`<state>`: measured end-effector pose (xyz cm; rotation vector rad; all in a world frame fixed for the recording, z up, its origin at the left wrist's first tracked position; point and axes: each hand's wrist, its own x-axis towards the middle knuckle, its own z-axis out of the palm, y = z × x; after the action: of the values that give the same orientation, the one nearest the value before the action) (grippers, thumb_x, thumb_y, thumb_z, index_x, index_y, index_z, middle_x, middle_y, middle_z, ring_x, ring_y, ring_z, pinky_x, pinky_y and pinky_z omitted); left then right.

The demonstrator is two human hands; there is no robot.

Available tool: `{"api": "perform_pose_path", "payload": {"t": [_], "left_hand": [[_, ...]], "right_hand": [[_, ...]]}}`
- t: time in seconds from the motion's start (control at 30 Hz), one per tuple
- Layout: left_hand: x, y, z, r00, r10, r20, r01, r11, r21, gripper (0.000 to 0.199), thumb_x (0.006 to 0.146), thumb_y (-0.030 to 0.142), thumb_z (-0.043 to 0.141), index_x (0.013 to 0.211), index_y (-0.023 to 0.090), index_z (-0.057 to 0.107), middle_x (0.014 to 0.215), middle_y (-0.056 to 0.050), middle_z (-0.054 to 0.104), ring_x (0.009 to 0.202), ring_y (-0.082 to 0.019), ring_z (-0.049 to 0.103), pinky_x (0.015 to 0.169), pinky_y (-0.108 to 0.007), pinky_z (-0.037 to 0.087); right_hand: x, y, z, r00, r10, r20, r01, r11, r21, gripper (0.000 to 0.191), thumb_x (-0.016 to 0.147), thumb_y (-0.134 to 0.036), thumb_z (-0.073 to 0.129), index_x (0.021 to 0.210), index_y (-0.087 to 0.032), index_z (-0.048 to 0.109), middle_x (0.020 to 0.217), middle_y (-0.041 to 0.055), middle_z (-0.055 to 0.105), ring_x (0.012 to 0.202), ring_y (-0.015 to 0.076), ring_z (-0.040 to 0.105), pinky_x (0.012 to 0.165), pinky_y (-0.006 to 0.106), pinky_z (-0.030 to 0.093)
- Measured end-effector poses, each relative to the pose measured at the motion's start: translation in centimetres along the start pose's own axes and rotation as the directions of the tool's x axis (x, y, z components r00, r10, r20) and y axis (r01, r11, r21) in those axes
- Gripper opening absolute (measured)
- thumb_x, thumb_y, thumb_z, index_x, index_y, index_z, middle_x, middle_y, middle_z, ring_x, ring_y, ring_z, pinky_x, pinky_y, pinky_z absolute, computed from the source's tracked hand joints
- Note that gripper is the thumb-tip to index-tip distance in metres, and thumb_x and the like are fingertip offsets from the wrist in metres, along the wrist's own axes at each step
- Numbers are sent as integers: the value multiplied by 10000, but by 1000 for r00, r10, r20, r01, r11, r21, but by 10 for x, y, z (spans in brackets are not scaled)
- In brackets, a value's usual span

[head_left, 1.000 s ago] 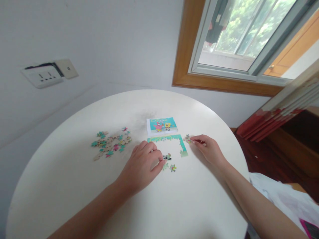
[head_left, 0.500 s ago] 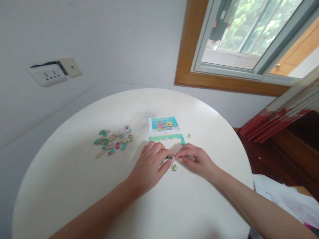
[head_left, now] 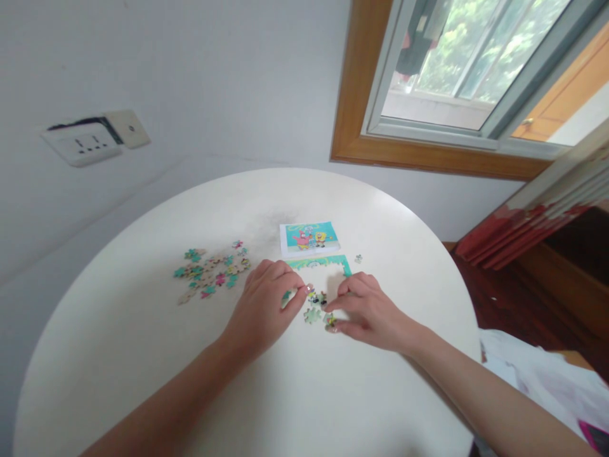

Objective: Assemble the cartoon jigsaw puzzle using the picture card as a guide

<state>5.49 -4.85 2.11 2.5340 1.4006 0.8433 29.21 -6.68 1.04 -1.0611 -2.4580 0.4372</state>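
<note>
My left hand (head_left: 271, 298) is closed, its thumb and forefinger pinched on a small puzzle piece (head_left: 311, 289) beside the joined teal border pieces (head_left: 328, 260). Thumb and forefinger apart, my right hand (head_left: 368, 311) touches a yellow and green puzzle piece (head_left: 330, 320) on the table with its thumb. Between the hands lie a dark-marked piece (head_left: 322, 298) and a pale green piece (head_left: 313, 315). A picture card (head_left: 309, 237) with cartoon figures lies behind the border. Part of the border is hidden by my left hand.
Loose puzzle pieces (head_left: 209, 274) are spread at the left of the round white table (head_left: 285, 406). One single piece (head_left: 358, 259) lies right of the card. A wall with a socket (head_left: 85, 145) and a wood-framed window (head_left: 442, 162) stands behind.
My hands have moved apart, the left one leftward. The right hand's fingers have spread and come down to the yellow and green piece. A pale green piece now shows between the hands.
</note>
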Motion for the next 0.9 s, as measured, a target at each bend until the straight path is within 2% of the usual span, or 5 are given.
{"api": "perform_pose_path", "payload": {"t": [0.13, 0.3, 0.6, 0.8, 0.9], "left_hand": [[-1, -2, 1, 1000, -4, -3, 4, 1000, -24, 215, 910, 290, 522, 755, 190, 633, 819, -28, 571, 839, -199, 507, 810, -355, 385], [-1, -5, 2, 1000, -17, 10, 18, 999, -41, 235, 922, 296, 506, 773, 187, 651, 822, -31, 575, 835, -195, 502, 812, -359, 387], [-1, -7, 3, 1000, -16, 2, 16, 998, -58, 241, 921, 281, 500, 775, 191, 669, 817, -36, 578, 830, -193, 499, 800, -354, 396], [-2, -6, 1, 1000, -8, 2, 8, 998, -60, 237, 924, 270, 491, 785, 189, 665, 827, -40, 576, 844, -198, 489, 813, -360, 395], [-2, -6, 1, 1000, 0, 2, 0, 998, -67, 239, 924, 264, 494, 776, 181, 662, 821, -42, 573, 840, -199, 488, 816, -363, 395]], "right_hand": [[0, -1, 2, 999, 14, 39, -14, 1000, -9, 206, 851, -407, 657, 1022, -300, 699, 1041, 49, 576, 1021, 211, 484, 908, 373, 342], [1, -4, 3, 997, 59, 57, -59, 998, 5, 164, 851, -350, 665, 976, -245, 666, 1020, 51, 576, 1019, 211, 483, 896, 361, 348], [-1, -8, 4, 997, 65, 30, -63, 996, -57, 143, 883, -372, 619, 881, -232, 651, 986, 53, 594, 1006, 220, 480, 867, 372, 338], [-5, -5, 3, 999, 53, -6, -53, 990, -134, 336, 858, -513, 607, 1041, -233, 634, 1062, 86, 593, 1017, 241, 463, 875, 396, 331], [-7, -4, 4, 999, 53, -2, -53, 986, -156, 308, 882, -491, 581, 1040, -232, 631, 1077, 90, 587, 1022, 244, 459, 884, 403, 328]]}}
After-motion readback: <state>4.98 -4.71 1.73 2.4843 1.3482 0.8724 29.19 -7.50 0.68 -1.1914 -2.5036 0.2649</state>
